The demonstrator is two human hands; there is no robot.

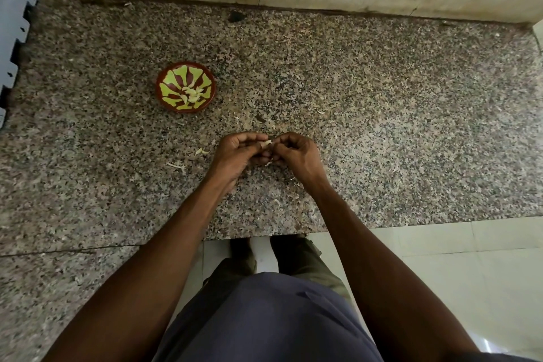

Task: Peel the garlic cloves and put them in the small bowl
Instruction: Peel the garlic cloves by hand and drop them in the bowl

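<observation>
Both grips pinch one clove [266,143]: left hand [239,153], right hand [295,153], near tabletop's [382,126] front edge; bowl [164,97] back-left.

Two bare forearms are seen rising from the lower corners of the frame toward its centre, with no sleeves, watch or rings shown on them. The left hand [238,153] and right hand [293,153] are uncovered. A dull blue-grey shirt [264,320] fills the lower middle of the frame. Just above it, olive-green trousers [311,264] are visible, creased at the legs. The feet are too dark to be made out.
</observation>
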